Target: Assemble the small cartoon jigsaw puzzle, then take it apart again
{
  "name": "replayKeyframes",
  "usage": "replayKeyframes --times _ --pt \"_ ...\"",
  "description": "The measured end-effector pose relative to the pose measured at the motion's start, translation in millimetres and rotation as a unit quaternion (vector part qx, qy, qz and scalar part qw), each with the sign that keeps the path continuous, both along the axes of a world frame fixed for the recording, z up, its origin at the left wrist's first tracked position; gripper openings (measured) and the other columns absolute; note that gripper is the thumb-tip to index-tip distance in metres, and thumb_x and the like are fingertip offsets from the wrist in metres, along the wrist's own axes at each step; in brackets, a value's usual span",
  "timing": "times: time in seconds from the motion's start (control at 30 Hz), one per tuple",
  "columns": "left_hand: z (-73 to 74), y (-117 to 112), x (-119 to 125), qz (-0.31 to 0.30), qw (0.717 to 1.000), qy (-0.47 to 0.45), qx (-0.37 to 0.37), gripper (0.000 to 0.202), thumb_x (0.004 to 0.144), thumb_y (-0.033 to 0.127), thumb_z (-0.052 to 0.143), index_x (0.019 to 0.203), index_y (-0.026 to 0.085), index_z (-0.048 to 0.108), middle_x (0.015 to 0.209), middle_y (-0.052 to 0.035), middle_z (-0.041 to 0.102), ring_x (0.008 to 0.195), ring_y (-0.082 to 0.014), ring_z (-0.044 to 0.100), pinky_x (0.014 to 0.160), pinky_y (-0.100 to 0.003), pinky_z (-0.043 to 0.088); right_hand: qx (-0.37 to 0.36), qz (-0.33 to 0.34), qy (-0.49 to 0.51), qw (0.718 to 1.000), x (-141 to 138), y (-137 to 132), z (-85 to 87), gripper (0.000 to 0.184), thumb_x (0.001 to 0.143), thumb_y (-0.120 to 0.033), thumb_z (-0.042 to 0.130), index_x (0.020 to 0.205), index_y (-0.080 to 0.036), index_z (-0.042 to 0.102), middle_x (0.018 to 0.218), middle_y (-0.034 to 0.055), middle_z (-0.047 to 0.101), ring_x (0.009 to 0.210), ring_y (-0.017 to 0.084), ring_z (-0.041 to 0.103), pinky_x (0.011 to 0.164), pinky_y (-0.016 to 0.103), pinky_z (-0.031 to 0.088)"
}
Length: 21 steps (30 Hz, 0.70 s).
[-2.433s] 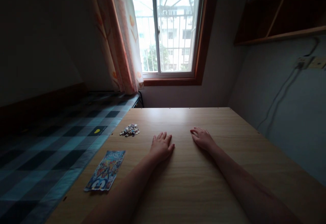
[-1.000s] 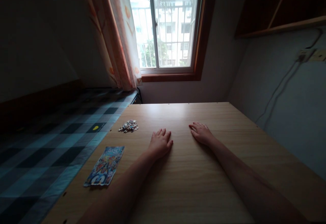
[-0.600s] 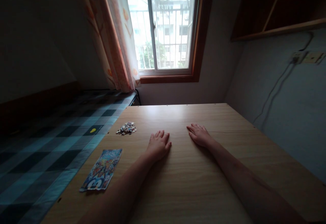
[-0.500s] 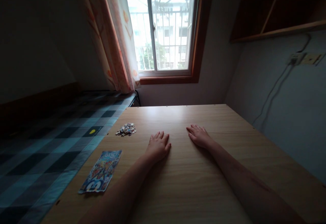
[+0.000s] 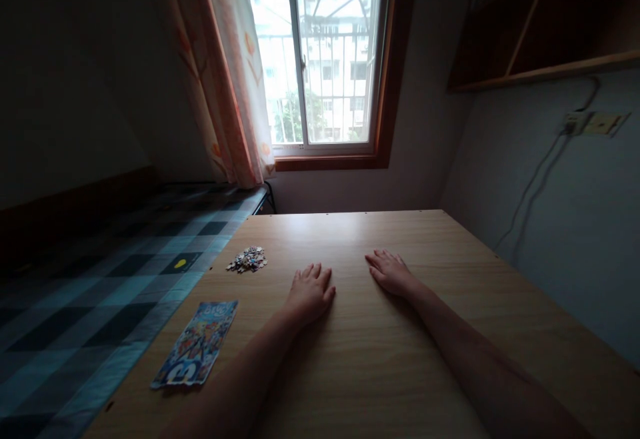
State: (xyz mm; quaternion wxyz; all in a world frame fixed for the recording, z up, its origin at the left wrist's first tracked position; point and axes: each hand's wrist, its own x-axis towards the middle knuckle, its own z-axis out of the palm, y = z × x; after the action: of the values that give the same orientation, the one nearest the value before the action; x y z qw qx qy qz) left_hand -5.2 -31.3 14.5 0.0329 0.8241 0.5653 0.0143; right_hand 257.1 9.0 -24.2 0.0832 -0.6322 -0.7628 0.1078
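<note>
My left hand (image 5: pixel 310 294) lies palm down on the wooden table (image 5: pixel 360 359), fingers apart and holding nothing. To its right, my right hand (image 5: pixel 390 272) also rests flat on the wood with its fingers stretched out. A small heap of jigsaw puzzle pieces (image 5: pixel 248 260) sits beyond and to the left of my left hand, apart from it. Nearer, left of my left forearm, lies a flat blue packet (image 5: pixel 200 342) printed with a colourful crowded picture. Neither hand touches the pieces or the packet.
Along the table's left side is a bed with a checked cover (image 5: pixel 125 322). A window (image 5: pixel 330 59) and an orange curtain (image 5: pixel 225 79) are at the back. On the right wall are an open shelf (image 5: pixel 545 72) and a socket (image 5: pixel 577 121) with a hanging cord.
The whole view has shifted slightly, so everything sits a little lower in the picture. Both hands stay in place on the table; the pieces and packet have not moved.
</note>
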Motion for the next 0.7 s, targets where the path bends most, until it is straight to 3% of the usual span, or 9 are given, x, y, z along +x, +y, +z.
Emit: replayKeyframes --times 0.7 --pt "-4.6 1.3 -2.7 0.0 1.0 0.005 0.01 0.057 0.096 0.047 0.038 0.148 0.022 0.043 0.158 -0.0137 0.035 0.147 -0.0327 0.029 0.118 -0.056 0.023 0.003 -0.004 0.003 1.0 -2.5 -0.8 0.4 0.052 0.1 -0.04 0.037 0.151 -0.029 0.042 0.161 0.007 0.028 0.149 0.03 0.022 0.119 0.055 0.014"
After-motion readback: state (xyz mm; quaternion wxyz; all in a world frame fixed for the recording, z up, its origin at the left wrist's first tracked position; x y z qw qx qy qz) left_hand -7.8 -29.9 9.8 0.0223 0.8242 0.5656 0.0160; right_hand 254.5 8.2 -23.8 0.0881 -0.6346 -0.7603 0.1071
